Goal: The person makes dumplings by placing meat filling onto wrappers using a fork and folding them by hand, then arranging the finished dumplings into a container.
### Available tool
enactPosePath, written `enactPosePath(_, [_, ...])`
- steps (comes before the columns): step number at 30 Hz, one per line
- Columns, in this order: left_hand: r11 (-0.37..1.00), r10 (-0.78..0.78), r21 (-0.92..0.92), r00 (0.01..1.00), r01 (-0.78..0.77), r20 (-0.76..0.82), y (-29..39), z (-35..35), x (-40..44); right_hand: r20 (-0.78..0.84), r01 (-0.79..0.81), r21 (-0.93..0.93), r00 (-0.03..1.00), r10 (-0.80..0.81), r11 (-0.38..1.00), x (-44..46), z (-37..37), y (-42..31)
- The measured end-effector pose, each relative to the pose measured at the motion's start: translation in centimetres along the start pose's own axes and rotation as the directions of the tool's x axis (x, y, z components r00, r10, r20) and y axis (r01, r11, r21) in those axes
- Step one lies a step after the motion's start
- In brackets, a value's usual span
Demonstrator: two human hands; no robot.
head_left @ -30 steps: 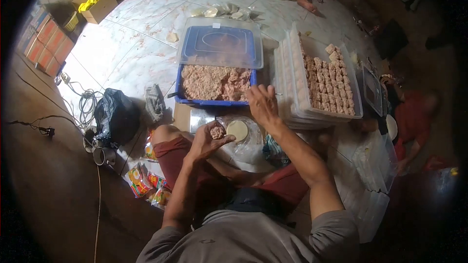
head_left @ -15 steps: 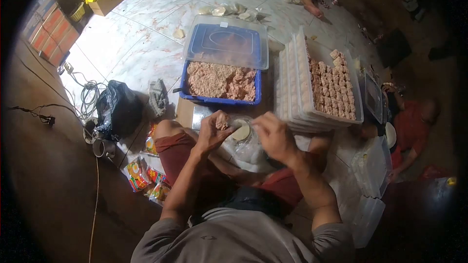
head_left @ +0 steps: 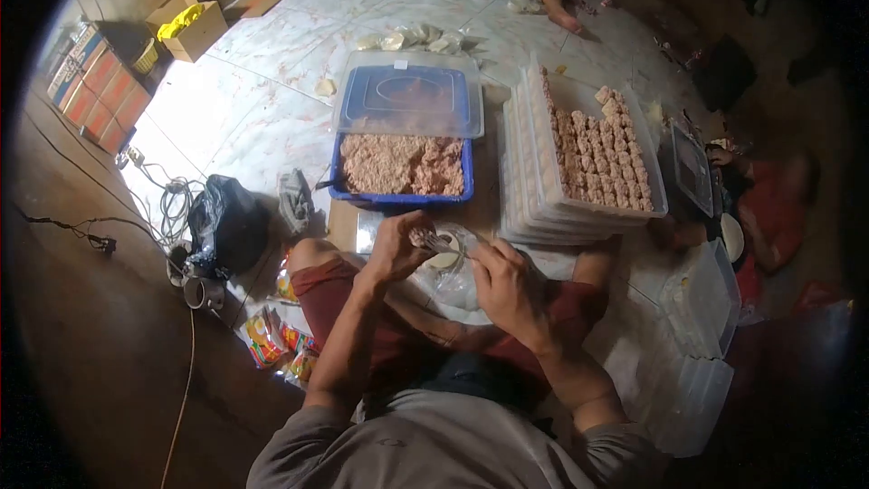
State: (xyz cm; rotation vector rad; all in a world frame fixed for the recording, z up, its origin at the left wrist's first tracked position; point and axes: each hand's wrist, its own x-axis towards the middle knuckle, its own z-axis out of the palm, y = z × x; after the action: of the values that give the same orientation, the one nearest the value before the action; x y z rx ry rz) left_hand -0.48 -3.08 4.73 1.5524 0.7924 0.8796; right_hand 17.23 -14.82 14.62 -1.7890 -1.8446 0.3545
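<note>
My left hand (head_left: 398,246) is closed round a small meat-filled dumpling (head_left: 420,236), pinkish filling showing at the top. A metal fork (head_left: 441,244) is gripped in my right hand (head_left: 507,285), its tines touching or very near the filling. Below the fork, round pale dumpling wrappers (head_left: 444,261) lie on clear plastic (head_left: 466,303) between my legs. Just beyond my hands stands a blue tub (head_left: 398,197) of minced meat filling (head_left: 389,163). Its clear lid (head_left: 407,95) rests over the far half.
Right of the tub, stacked clear trays (head_left: 520,190) carry rows of filled dumplings (head_left: 597,158). A black plastic bag (head_left: 224,217), grey cloth (head_left: 294,199) and colourful packets (head_left: 267,340) lie to the left. Another person (head_left: 774,213) sits at right; bagged wrappers (head_left: 416,38) lie farther back.
My right hand has come down and inward, bringing the fork to the dumpling in my left hand. The camera view has tilted slightly, so the surroundings sit lower in the picture.
</note>
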Motion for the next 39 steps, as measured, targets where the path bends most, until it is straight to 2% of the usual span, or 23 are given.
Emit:
enactPosePath(2, [0.98,0.063,0.186,0.998,-0.065,0.019,0.3,0.0,0.9,-0.136,-0.014,0.096,0.99,0.027,0.995,0.0,-0.3,0.5])
enactPosePath(4, [0.975,0.082,0.201,0.994,-0.096,0.073,-1.3,-0.1,1.1,-0.197,-0.035,0.112,0.979,0.057,0.993,0.4,-0.1,0.3])
enactPosePath(6, [0.972,0.187,0.14,0.982,-0.189,0.023,-0.3,0.5,1.6,-0.033,-0.08,0.002,0.996,0.08,0.997,0.4,-0.4,0.0])
enactPosePath(7, [0.979,0.198,-0.058,0.977,-0.194,0.077,-0.4,-0.1,1.7,-0.097,-0.051,0.009,0.994,0.052,0.999,0.0,-0.7,0.1])
enactPosePath(8, [0.992,0.05,-0.118,0.996,-0.041,0.079,1.7,-0.5,1.1,-0.167,-0.064,0.089,0.983,0.078,0.994,-0.3,-0.6,0.7])
enactPosePath(10, [0.995,-0.039,0.099,0.989,0.025,0.143,1.9,-0.7,1.4,-0.264,0.015,0.202,0.964,0.04,0.979,0.0,-0.8,0.7])
enactPosePath(11, [0.995,-0.035,0.101,0.983,0.017,0.18,0.9,-0.6,1.9,-0.186,0.007,0.223,0.982,0.036,0.975,0.2,-0.1,1.2])
enactPosePath(13, [0.988,-0.06,-0.123,0.964,0.095,0.26,-1.4,-0.1,3.4,-0.228,-0.001,0.246,0.972,0.059,0.969,-0.3,0.9,3.2])
enactPosePath(16, [0.997,0.042,0.053,0.937,-0.064,0.348,6.1,1.1,6.1,-0.324,0.003,0.282,0.942,0.092,0.959,-1.1,-3.2,4.2])
enactPosePath(17, [0.988,0.097,0.059,0.878,-0.14,0.469,7.9,1.3,8.2,-0.331,-0.019,0.351,0.933,0.143,0.936,-2.0,-4.4,5.0])
enactPosePath(18, [0.966,-0.066,0.251,0.87,-0.068,0.489,10.4,1.6,10.1,-0.335,-0.036,0.416,0.923,0.19,0.909,-3.0,-6.0,5.6])
enactPosePath(19, [0.986,-0.112,0.159,0.877,0.041,0.467,11.7,2.6,12.3,-0.319,-0.111,0.337,0.921,0.224,0.935,-4.2,-8.6,5.2])
enactPosePath(20, [0.973,0.094,0.141,0.873,-0.183,0.478,11.8,3.9,15.2,-0.329,-0.119,0.345,0.914,0.238,0.931,-5.3,-8.9,6.4])
enactPosePath(21, [0.792,0.339,0.299,0.791,-0.532,0.509,11.3,5.0,19.2,-0.291,-0.158,0.464,0.902,0.318,0.872,-6.7,-8.6,7.5])
enactPosePath(22, [0.682,0.443,0.351,0.744,-0.642,0.5,11.6,7.0,22.4,-0.241,-0.192,0.574,0.89,0.388,0.796,-8.1,-7.9,8.6])
enactPosePath(23, [0.846,0.298,0.25,0.807,-0.47,0.509,13.5,9.6,24.5,-0.296,-0.146,0.605,0.871,0.391,0.783,-9.6,-6.4,10.0])
enactPosePath(26, [0.905,0.13,0.283,0.839,-0.318,0.528,13.5,16.6,31.3,-0.359,-0.133,0.555,0.852,0.381,0.821,-12.1,-5.6,12.0])
enactPosePath(27, [0.899,0.065,0.348,0.866,-0.266,0.496,12.4,18.5,33.7,-0.213,-0.23,0.699,0.837,0.505,0.677,-12.9,-6.1,12.0])
enactPosePath(31, [0.79,0.002,0.54,0.883,-0.289,0.47,7.4,24.3,40.5,-0.151,-0.299,0.728,0.808,0.57,0.617,-15.8,-6.7,14.2])
enactPosePath(34, [0.782,-0.103,0.584,0.878,-0.219,0.467,5.9,26.6,41.9,-0.267,-0.281,0.671,0.771,0.578,0.686,-16.7,-7.7,15.0])
enactPosePath(36, [0.801,-0.091,0.524,0.805,-0.291,0.586,5.4,27.5,42.7,-0.375,-0.286,0.624,0.707,0.6,0.727,-16.7,-8.9,15.1])
enactPosePath(37, [0.655,-0.164,0.67,0.799,-0.35,0.578,5.3,28.3,43.8,-0.364,-0.292,0.632,0.706,0.607,0.718,-17.1,-8.7,15.5])
enactPosePath(39, [0.704,-0.2,0.637,0.773,-0.314,0.602,6.7,28.7,42.7,-0.309,-0.305,0.71,0.676,0.67,0.635,-17.6,-8.0,16.2])
